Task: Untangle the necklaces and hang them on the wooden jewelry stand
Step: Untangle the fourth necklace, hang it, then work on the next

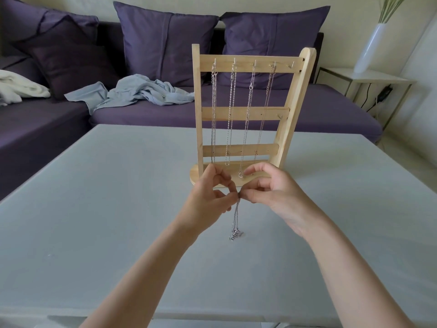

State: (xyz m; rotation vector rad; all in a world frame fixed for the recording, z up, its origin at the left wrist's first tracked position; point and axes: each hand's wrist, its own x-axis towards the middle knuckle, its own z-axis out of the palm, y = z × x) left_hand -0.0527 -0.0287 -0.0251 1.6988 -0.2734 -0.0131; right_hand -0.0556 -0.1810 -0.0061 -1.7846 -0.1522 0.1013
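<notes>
1. Left hand (208, 195) and right hand (272, 192) raised close together over the grey tabletop (94, 209), just in front of the base of the wooden jewelry stand (248, 114).
2. Left grip: narrow, thumb and fingertips pinching the top of a bunched silver necklace (236, 221).
3. Right grip: narrow too, thumb and forefinger pinching the same necklace at the same spot, fingertips of both hands nearly touching.
4. Necklace hanging straight down from the pinch, lower end gathered in a small tangle resting on or just above the tabletop; cannot tell which.
5. Stand upright on the tabletop, three crossbars, small metal hooks along the top bar.
6. Four hung chains (230, 114) draped from the four leftmost top hooks, reaching down to the lowest bar or the base; rightmost hook (292, 65) bare.
7. Behind the tabletop: purple sofa (142, 114) with cushions, crumpled light blue cloth (142, 91) on the seat, white vase (371, 43) on a side table at far right.
</notes>
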